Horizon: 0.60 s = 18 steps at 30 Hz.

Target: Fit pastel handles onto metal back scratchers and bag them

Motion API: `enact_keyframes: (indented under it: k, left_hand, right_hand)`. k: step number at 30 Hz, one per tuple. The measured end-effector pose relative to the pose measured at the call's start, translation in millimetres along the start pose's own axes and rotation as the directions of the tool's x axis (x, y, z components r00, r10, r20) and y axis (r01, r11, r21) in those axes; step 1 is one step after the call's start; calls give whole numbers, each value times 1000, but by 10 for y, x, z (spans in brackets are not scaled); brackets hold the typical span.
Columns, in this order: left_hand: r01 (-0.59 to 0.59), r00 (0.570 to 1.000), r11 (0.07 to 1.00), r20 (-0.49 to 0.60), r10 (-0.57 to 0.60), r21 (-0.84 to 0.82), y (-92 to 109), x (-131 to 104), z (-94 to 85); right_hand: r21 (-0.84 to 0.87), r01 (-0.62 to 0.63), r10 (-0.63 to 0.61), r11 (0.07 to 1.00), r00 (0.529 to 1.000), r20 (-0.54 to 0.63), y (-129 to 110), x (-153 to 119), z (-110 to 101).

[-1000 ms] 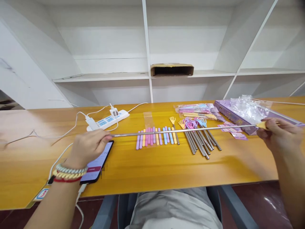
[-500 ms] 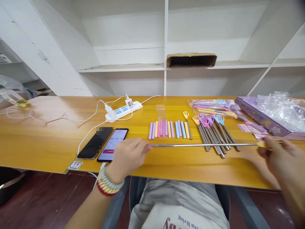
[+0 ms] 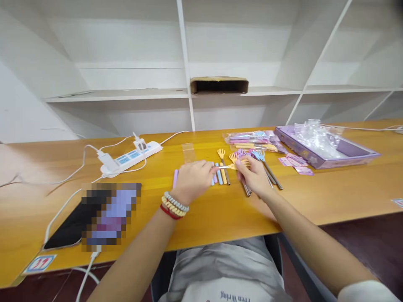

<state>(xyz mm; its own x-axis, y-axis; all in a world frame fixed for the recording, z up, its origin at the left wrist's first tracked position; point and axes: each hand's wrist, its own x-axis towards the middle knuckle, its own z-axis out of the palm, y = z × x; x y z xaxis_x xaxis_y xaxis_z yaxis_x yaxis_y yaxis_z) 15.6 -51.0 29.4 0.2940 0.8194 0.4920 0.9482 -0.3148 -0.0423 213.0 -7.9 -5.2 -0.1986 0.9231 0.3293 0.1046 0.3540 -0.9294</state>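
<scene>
Left of the tray (image 3: 349, 161) and over the table (image 3: 346, 193), my two hands hold one yellow scratcher (image 3: 223, 167): the left hand (image 3: 195, 180), farther from the tray, is closed around the rod end, and the right hand (image 3: 254, 174), nearer the tray, pinches the hand-shaped head (image 3: 232, 166). A short length of silver shows between them. Loose scratchers (image 3: 272, 175), partly hidden by my right hand, lie between it and the tray; pink cards (image 3: 294, 161) lie just off the tray's near left corner, and packets (image 3: 252, 140) beside its left edge. Coloured sticks (image 3: 219, 175), farther left of the tray, are partly covered by my left hand. Well left of the tray are the power strip (image 3: 138, 157) and, closer to me, a black phone (image 3: 71, 226). Clear bags (image 3: 317, 138) rise above the tray's rim. Open wood runs from the tray's near side to the table's front edge; behind the tray, the shelf (image 3: 126, 95) bounds the table's back edge
</scene>
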Motion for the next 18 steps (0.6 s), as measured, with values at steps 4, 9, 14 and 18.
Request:
enact_keyframes:
  k: [4, 9, 14, 18]
  left_hand:
    - [95, 995, 993, -17, -96, -63, -185, 303, 170]
    - [99, 991, 995, -89, -100, -16, -317, 361, 251]
    - [73, 966, 989, -256, -38, 131, -777, 152, -2]
    - [136, 924, 974, -378, -58, 182, -1320, -263, -233]
  right_hand:
    - [-43, 93, -88, 995, 990, 107, 46, 607, -39]
    - [-20, 159, -158, 987, 986, 50, 144, 751, 6]
    - [10, 154, -151, 988, 980, -132, 74, 490, -528]
    - [54, 127, -104, 990, 943, -315, 155, 219, -1322]
